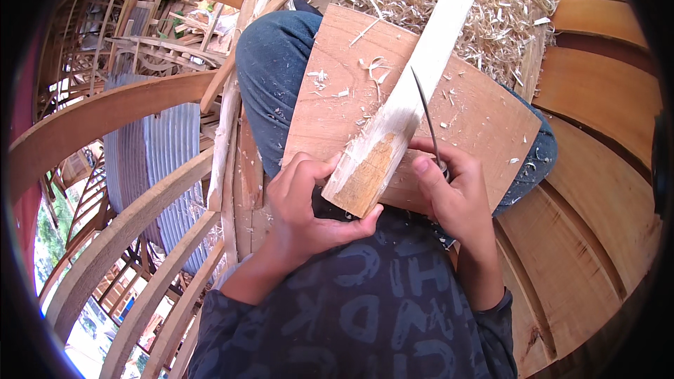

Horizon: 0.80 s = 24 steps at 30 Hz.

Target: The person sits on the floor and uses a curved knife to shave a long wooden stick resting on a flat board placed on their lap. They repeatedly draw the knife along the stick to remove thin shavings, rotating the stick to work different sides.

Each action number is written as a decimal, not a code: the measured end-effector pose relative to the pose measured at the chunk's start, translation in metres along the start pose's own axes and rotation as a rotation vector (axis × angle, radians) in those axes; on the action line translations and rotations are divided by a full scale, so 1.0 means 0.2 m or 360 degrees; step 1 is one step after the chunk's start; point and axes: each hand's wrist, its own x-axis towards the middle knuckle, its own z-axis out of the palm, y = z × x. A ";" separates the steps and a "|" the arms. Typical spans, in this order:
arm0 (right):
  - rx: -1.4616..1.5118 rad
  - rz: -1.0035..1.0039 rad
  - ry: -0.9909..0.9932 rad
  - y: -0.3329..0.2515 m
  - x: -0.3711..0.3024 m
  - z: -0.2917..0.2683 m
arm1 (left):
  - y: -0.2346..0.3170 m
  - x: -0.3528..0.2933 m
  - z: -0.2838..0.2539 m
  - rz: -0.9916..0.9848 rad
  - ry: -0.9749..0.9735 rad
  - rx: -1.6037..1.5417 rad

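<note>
A long pale strip of wood (414, 91), freshly shaved, slants from my belly up toward the top right. Its near end is browner and cut square. My left hand (309, 200) grips that near end, thumb below it and fingers at its left side. In my right hand (453, 186) is a knife (425, 102) with a thin, slightly curved dark blade pointing up and away, its edge close by the strip's right side. The knife's handle is mostly hidden in my fingers. Beneath both lies a flat wooden board (484, 123) across my lap, sprinkled with shavings.
Curly wood shavings (505, 28) are heaped beyond the board. Broad planks (597, 91) curve along the right side. Curved wooden ribs (119, 112) rise at the left, with corrugated metal sheets (172, 168) and scrap timber (175, 49) behind them.
</note>
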 end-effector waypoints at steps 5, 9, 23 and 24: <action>0.0644 0.0336 -0.0310 0.00 -0.02 0.07 | 0.04 -0.01 -0.03 -0.0297 -0.0225 -0.0357; 0.1125 0.0485 -0.0425 0.04 -0.04 0.07 | 0.11 -0.01 -0.03 -0.1164 -0.0281 -0.1209; 0.0035 -0.0391 -0.0029 0.18 -0.11 -0.01 | 0.17 0.02 0.01 -0.0805 -0.0863 -0.0529; -0.0051 -0.0429 0.0037 0.18 -0.12 -0.02 | 0.16 0.02 0.01 -0.0705 -0.0814 -0.0448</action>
